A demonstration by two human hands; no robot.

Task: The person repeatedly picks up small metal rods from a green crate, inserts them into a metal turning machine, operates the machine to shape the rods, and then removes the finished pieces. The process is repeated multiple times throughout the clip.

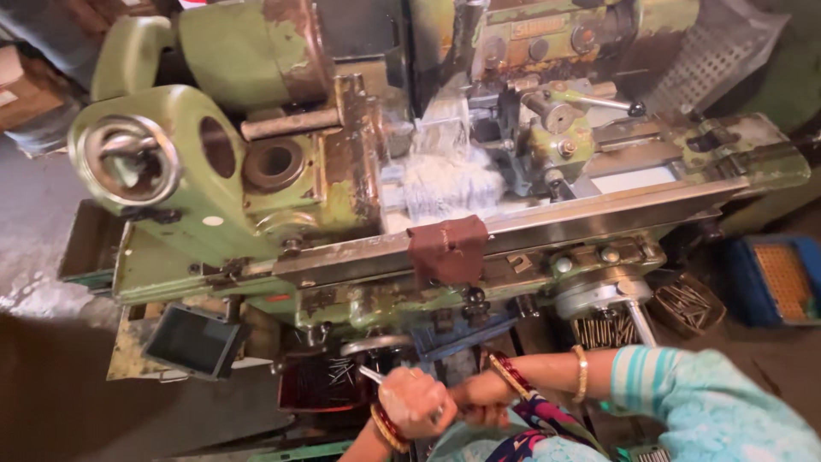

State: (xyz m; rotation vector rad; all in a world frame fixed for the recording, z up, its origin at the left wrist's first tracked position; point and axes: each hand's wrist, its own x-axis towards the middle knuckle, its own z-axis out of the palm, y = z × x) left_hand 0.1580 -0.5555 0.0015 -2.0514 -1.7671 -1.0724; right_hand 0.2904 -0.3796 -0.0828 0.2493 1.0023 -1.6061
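1. While the head camera looks straight down, a large green machine [342, 171] with worn, rusty patches fills most of the view.
2. At the bottom edge, the left hand [415, 402] is curled into a fist around a slim metal handle [372, 374] that sticks out up and to the left, just below the machine's front.
3. Just beside it, touching it, the right hand [481, 400] is also closed; what it grips, if anything, is hidden by the left hand and the wrist.
4. Both wrists carry bangles [510, 374], red and gold, and the right arm wears a pale turquoise sleeve [710, 411].
5. Directly above the hands, a brown cloth [448, 248] is draped over the long steel rail [599, 214] that runs across the machine's front.
6. Behind the cloth, a white foamy liquid [449, 175] pours down and spreads at the middle of the machine.
7. On the left end sits a round metal handwheel [126, 158], with a round opening [274, 162] to its right and a short steel bar [291, 124] above that.
8. Under the machine's front, left of the hands, a dark red tray [321, 381] holds thin metal pins.
9. More pins lie in a round basket [688, 304] to the right, near a blue crate [774, 278] with an orange mesh insert.
10. A small grey box [192, 342] hangs at the machine's lower left, above the dark floor [51, 393].
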